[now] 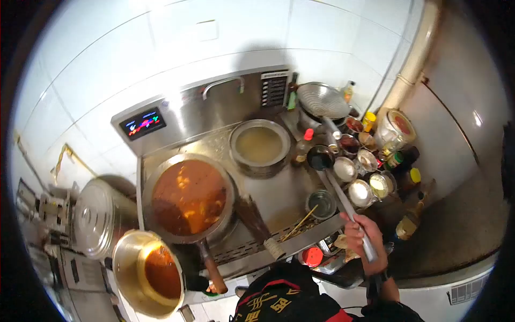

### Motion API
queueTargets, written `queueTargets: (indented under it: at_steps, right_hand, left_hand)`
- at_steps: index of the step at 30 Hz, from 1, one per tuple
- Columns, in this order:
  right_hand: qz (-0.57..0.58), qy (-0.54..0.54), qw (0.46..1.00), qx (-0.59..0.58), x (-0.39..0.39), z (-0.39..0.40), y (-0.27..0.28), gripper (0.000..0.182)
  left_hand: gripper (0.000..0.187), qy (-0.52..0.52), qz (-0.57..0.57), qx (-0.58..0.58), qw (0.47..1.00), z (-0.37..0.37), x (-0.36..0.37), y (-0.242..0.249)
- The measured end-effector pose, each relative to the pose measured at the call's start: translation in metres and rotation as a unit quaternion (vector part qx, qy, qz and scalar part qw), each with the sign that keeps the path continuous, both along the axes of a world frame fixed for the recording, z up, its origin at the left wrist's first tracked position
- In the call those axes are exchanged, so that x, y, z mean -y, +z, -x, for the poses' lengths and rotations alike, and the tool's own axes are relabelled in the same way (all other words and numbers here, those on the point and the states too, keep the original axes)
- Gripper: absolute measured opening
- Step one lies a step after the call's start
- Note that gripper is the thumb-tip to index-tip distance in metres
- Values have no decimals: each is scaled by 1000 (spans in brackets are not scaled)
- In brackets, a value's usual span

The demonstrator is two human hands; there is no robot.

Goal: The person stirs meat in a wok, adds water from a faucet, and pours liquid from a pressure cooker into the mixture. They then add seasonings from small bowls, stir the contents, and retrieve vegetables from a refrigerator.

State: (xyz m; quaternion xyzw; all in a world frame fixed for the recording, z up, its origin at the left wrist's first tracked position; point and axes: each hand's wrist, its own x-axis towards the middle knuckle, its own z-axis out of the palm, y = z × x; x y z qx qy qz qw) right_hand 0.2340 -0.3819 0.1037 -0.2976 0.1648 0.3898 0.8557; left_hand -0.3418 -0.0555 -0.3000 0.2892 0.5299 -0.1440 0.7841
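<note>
My right hand (365,239) is closed around the long metal handle of a ladle (346,201). The ladle's dark bowl rests among the seasoning containers. On the left, a deep metal pot (122,268) with reddish-brown broth (163,272) hangs tilted beside the stove. My left hand (213,288), only partly visible, appears closed on the pot's black side handle, next to the end of the wok's wooden handle. The wok (229,188) sits on the left burner, filled with red-brown soup (188,196) with pale pieces in it.
A pot of cloudy liquid (260,145) stands at the back centre. A brush (257,225) lies on the steel counter. Seasoning bowls (360,192), bottles and a strainer (323,100) crowd the right. A lidded steel pot (94,217) is at far left, a faucet (222,83) behind.
</note>
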Motion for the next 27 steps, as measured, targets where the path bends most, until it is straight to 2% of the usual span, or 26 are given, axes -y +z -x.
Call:
queueTargets:
  at_steps: [1, 2, 3, 4, 5, 6, 7, 11, 13, 15, 16, 18, 19, 21, 22, 23, 24, 25, 26, 27]
  right_hand:
    - [18, 35, 999, 12, -5, 13, 3, 31]
    - [20, 39, 999, 1, -6, 23, 1, 34]
    - [19, 66, 998, -8, -11, 34, 4, 34]
    - [9, 81, 997, -15, -16, 45, 10, 35]
    - [-1, 94, 995, -21, -23, 53, 15, 38]
    - [-2, 114, 993, -25, -30, 57, 19, 38]
    - [-37, 137, 989, -47, -39, 61, 22, 39]
    - [-108, 229, 962, -100, -78, 67, 7, 41]
    - [-72, 254, 962, -67, -110, 72, 0, 40]
    - [22, 335, 942, 11, -143, 73, -13, 37]
    - [21, 343, 939, 15, -160, 75, -16, 37]
    - [198, 399, 881, 162, -190, 77, -26, 34]
    - [196, 407, 876, 168, -199, 72, -38, 34]
    - [248, 467, 767, 364, -216, 64, -66, 30]
    - [262, 456, 736, 426, -225, 58, -73, 35]
    - [259, 462, 731, 430, -234, 54, -82, 35]
    - [322, 396, 647, 567, -242, 51, -94, 37]
    - [372, 314, 542, 685, -252, 46, -109, 40]
    - [387, 297, 518, 702, -256, 35, -135, 48]
    - [383, 301, 516, 705, -260, 36, -136, 48]
  left_hand:
    - [35, 89, -55, 33, 994, 7, 16, 1]
    - [32, 127, -184, -56, 973, 3, 30, 2]
    - [25, 80, 13, -124, 989, -6, -7, -23]
    - [25, 3, -82, -138, 987, 4, -5, -37]
    - [25, 75, -123, -141, 979, -5, 11, -20]
    - [20, 118, -115, -117, 979, -8, 10, -19]
    - [21, 105, -159, -129, 973, -10, 14, -10]
    - [23, 99, -171, -144, 970, -17, 9, 6]
    - [25, 89, -179, -144, 969, -16, 9, 8]
    - [27, 99, -199, -151, 963, -12, 13, 13]
    - [27, 109, -200, -149, 962, -9, 16, 14]
    - [30, 140, -226, -141, 954, 2, 26, 16]
    - [30, 151, -225, -140, 952, 6, 31, 15]
    - [21, 161, -213, -165, 949, 19, 44, 6]
    - [24, 144, -198, -157, 957, 28, 48, -2]
    - [24, 71, -214, -146, 963, 49, 58, -36]
    - [25, -2, -234, -133, 963, 61, 65, -51]
    - [26, -71, -256, -119, 957, 61, 67, -41]
    - [20, -94, -524, 190, 825, 72, 81, -37]
    - [20, -89, -525, 187, 826, 80, 90, -39]
